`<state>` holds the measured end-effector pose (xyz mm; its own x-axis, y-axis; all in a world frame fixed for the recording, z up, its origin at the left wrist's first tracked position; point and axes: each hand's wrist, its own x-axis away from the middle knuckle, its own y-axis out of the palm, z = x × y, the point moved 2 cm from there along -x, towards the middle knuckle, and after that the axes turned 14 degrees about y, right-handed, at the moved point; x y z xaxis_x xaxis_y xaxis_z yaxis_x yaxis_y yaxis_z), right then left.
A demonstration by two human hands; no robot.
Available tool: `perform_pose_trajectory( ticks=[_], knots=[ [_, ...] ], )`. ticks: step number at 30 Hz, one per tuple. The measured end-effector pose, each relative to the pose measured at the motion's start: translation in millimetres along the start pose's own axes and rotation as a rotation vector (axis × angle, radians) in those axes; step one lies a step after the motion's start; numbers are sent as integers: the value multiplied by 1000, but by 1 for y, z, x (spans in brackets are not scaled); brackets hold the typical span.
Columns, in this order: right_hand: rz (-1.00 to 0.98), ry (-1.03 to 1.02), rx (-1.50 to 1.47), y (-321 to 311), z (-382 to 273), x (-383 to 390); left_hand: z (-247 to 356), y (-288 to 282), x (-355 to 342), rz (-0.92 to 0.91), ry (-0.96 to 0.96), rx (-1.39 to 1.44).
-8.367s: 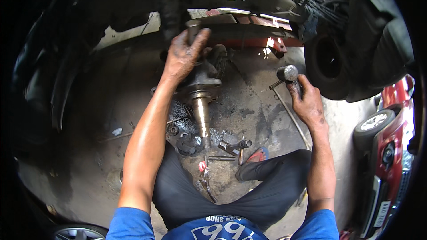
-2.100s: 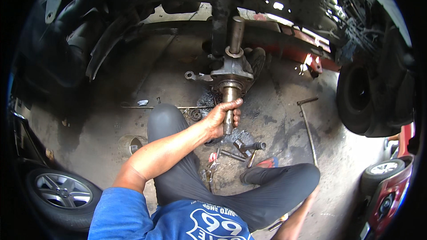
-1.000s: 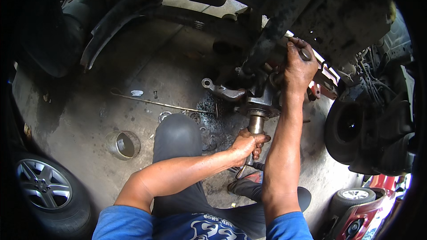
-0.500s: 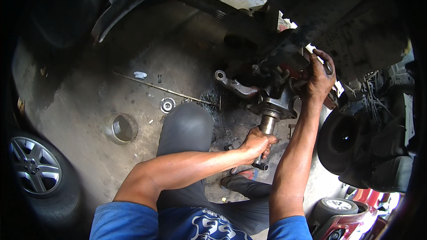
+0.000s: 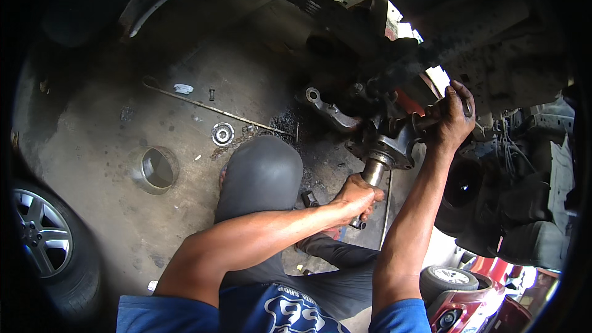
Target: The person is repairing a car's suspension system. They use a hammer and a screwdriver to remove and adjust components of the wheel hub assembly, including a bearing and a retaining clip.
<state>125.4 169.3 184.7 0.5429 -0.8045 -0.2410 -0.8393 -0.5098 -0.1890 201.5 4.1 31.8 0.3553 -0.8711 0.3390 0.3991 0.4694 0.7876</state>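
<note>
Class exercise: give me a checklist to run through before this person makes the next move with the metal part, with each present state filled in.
1. Left hand wrapped around the shiny shaft: ok.
2. Right hand firmly gripping the far side of the flanged part: cannot tell; it is there, but its fingers partly hide the hold.
3. Hands gloved: not ok, both are bare.
4. Floor free of loose things: not ok; a round ring-shaped part and a long thin rod lie there.
5. Open metal cylinder apart from the left forearm: ok.

The knee stands between the left grip and open floor near the cylinder
</note>
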Motion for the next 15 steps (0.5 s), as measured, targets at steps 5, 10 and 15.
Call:
perform_pose_trajectory(
  ticks=[5,10,15],
  knots=[
    [50,-12,7,2,1,0,2,1,0,27,57,-33],
    [9,-24,-28,-1,5,-4,2,1,2,42,25,-3],
    [-121,-31,-96,-4,9,-9,-1,2,-2,64,104,-26]
  ],
)
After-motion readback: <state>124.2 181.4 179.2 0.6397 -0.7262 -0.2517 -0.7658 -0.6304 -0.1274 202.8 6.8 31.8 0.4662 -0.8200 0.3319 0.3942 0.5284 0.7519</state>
